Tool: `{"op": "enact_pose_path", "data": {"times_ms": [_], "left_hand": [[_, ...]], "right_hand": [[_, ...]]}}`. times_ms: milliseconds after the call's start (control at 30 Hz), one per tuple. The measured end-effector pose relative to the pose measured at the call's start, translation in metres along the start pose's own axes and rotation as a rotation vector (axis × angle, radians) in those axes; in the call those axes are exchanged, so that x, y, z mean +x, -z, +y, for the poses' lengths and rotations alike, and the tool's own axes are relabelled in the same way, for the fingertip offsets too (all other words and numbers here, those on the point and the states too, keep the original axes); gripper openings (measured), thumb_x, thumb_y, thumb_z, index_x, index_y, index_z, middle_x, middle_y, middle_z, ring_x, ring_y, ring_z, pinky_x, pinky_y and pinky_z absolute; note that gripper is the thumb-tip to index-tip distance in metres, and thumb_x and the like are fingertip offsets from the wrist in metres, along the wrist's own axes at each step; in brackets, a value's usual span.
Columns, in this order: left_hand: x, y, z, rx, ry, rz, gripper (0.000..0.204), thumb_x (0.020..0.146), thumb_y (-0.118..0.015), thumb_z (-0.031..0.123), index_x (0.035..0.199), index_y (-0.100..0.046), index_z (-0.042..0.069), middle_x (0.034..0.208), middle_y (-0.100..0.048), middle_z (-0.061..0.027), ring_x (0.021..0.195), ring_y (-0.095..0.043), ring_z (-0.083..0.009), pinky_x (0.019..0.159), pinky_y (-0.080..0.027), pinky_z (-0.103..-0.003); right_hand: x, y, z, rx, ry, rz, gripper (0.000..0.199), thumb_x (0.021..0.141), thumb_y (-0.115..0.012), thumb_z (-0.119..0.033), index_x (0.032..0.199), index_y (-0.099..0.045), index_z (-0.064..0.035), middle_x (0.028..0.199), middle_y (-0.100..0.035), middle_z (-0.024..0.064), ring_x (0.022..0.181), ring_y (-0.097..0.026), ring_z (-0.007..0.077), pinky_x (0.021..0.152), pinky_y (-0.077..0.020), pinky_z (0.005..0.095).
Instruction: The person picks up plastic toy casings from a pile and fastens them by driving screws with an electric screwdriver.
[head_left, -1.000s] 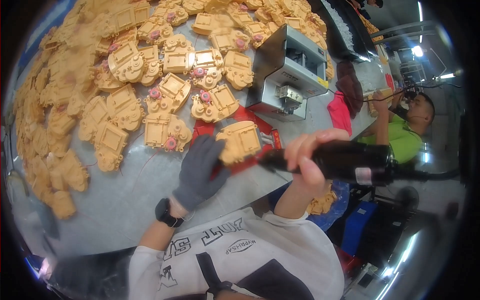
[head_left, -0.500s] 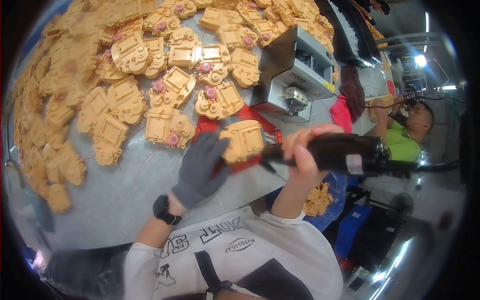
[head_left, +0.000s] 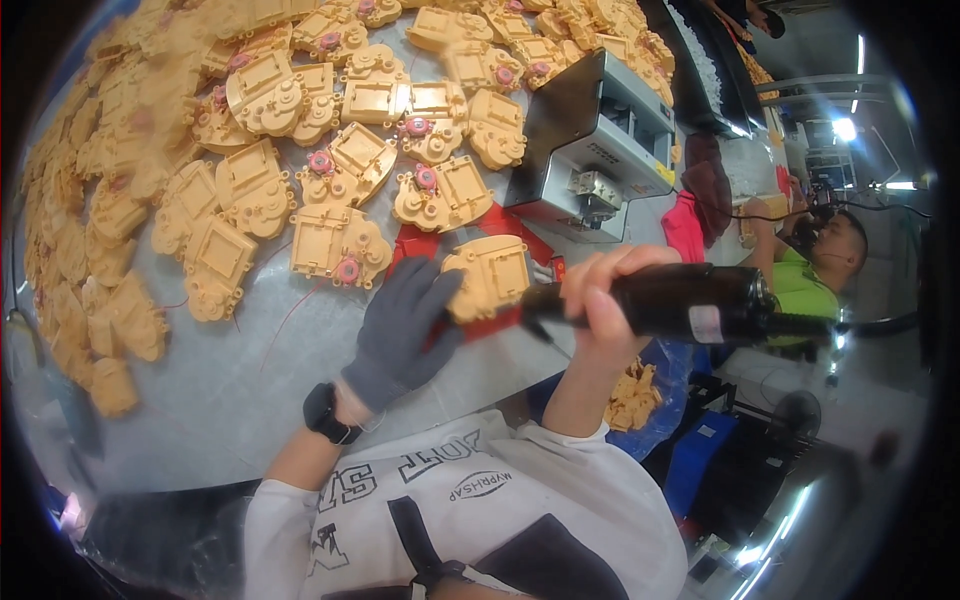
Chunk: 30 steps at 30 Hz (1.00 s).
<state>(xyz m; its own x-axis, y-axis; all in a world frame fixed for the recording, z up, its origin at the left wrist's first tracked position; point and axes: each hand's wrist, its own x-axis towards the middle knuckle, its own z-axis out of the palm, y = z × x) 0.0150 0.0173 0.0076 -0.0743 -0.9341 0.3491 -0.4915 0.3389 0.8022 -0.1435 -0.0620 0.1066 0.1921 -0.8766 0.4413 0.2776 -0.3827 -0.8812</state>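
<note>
My left hand (head_left: 405, 330), in a grey glove, presses on a yellow plastic housing (head_left: 490, 275) that lies on a red jig (head_left: 520, 232) at the table's near edge. My right hand (head_left: 605, 300) is bare and wrapped around a black electric screwdriver (head_left: 680, 300). The tool lies roughly level, its tip at the housing's right edge. A black watch (head_left: 322, 412) sits on my left wrist.
Several yellow plastic housings with pink gears (head_left: 340, 240) cover the grey table (head_left: 230, 390) to the left and far side. A grey box-shaped machine (head_left: 600, 140) stands just beyond the jig. A blue bin of yellow parts (head_left: 640, 390) sits below the table edge. A person in green (head_left: 810, 280) works at the right.
The screwdriver tip has closed in on the housing's right edge. My left hand has stayed pressed on the housing.
</note>
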Motion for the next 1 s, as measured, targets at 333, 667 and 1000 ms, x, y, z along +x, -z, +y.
{"op": "enact_pose_path", "data": {"times_ms": [333, 667, 1000], "left_hand": [[-0.003, 0.000, 0.002, 0.020, -0.001, -0.004, 0.055, 0.066, -0.063, 0.013, 0.116, -0.045, 0.002, 0.109, -0.047, -0.0200, 0.103, -0.044, -0.0399, 0.087, -0.039, -0.045], [-0.001, 0.000, 0.000, 0.030, 0.023, 0.004, 0.053, 0.067, -0.063, 0.014, 0.116, -0.046, 0.002, 0.110, -0.047, -0.0209, 0.104, -0.044, -0.0398, 0.088, -0.038, -0.045], [-0.004, -0.002, -0.005, 0.039, -0.026, 0.032, 0.066, 0.061, -0.068, 0.009, 0.121, -0.041, 0.003, 0.114, -0.048, -0.0194, 0.106, -0.046, -0.0392, 0.086, -0.041, -0.043]], "right_hand": [[0.039, 0.028, -0.022, 0.064, 0.140, 0.307, 0.035, 0.070, -0.053, -0.004, 0.103, -0.042, -0.0007, 0.065, -0.045, 0.0066, 0.051, -0.047, 0.0152, 0.055, -0.0424, 0.0308], [0.044, 0.034, -0.005, 0.009, -0.004, 0.278, 0.036, 0.069, -0.056, 0.002, 0.103, -0.044, -0.0011, 0.068, -0.049, 0.0081, 0.050, -0.049, 0.0160, 0.052, -0.0431, 0.0279], [-0.011, -0.036, -0.027, 0.043, 0.059, -0.194, 0.038, 0.069, -0.059, 0.004, 0.097, -0.036, -0.0050, 0.063, -0.049, 0.0066, 0.051, -0.049, 0.0159, 0.050, -0.0432, 0.0281]]}}
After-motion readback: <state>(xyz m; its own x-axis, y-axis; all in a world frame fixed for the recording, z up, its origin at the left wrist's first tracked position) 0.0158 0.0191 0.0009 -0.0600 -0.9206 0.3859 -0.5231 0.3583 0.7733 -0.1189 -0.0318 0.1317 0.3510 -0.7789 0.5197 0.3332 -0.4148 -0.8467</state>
